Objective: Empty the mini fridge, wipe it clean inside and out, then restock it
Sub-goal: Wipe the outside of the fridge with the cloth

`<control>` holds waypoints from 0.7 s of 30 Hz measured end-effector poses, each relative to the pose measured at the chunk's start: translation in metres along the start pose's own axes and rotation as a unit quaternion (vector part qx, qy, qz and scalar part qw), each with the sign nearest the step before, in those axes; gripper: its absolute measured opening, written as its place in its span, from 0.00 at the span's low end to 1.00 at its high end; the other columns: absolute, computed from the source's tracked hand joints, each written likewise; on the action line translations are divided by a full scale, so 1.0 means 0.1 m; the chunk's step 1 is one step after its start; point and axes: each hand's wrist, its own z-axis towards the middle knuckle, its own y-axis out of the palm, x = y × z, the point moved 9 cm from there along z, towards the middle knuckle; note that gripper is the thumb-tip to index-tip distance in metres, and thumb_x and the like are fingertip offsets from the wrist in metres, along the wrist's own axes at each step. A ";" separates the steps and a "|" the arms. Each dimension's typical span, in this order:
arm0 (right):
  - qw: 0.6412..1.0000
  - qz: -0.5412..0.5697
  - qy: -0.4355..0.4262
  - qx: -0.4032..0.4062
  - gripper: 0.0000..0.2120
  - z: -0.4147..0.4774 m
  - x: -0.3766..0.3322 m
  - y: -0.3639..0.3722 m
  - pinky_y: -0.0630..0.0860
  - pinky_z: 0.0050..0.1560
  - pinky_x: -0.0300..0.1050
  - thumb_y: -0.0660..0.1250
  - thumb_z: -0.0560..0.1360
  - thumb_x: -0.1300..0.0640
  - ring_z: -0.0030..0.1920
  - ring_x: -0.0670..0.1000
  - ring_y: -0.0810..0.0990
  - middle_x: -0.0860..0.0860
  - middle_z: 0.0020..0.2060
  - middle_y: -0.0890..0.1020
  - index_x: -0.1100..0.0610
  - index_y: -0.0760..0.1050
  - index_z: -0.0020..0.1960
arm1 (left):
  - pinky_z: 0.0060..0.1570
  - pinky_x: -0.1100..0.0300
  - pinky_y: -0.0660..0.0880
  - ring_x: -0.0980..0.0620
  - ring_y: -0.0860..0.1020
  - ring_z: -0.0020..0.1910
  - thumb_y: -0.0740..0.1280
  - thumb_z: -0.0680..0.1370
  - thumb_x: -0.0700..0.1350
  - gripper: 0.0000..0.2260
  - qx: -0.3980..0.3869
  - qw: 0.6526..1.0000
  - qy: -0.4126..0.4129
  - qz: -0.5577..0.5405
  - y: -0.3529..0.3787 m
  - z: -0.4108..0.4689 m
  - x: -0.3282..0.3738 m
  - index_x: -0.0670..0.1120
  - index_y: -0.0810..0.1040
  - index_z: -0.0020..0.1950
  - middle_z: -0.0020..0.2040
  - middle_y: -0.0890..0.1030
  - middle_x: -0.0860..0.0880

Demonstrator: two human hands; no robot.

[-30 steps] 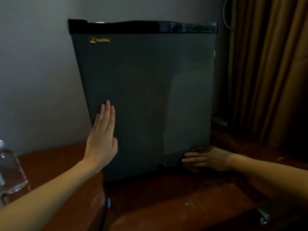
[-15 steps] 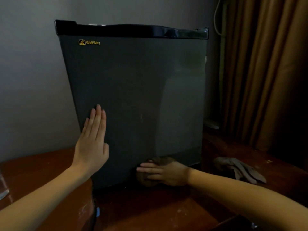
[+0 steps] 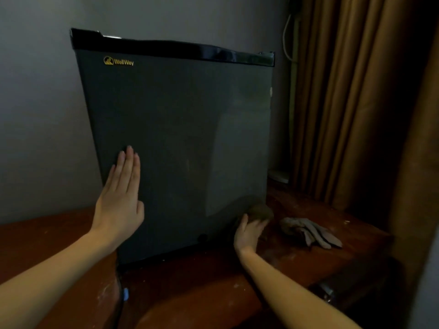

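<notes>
head view | left hand [image 3: 118, 200] flat, fingers straight, bracing fridge [image 3: 178, 129] | right hand [image 3: 248, 233] grips cloth [image 3: 260, 211] at lower door corner | advise: even pressure, overlapping strokes

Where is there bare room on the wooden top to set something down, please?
The wooden top is bare in front of the mini fridge, and left of it beside the wall. The right side is crowded: the right hand holds a cloth at the fridge's lower corner, with a glove beyond.
</notes>
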 end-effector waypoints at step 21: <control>0.883 -0.094 -0.445 0.117 0.31 0.57 -2.94 -0.29 0.39 0.76 0.48 0.50 0.81 0.47 0.78 0.55 0.41 0.55 0.78 0.44 0.59 0.45 0.78 | 0.74 0.55 0.45 0.46 0.47 0.78 0.73 0.65 0.37 0.46 0.011 0.998 0.046 -0.037 0.00 0.01 -0.06 0.37 0.51 0.78 0.79 0.49 0.41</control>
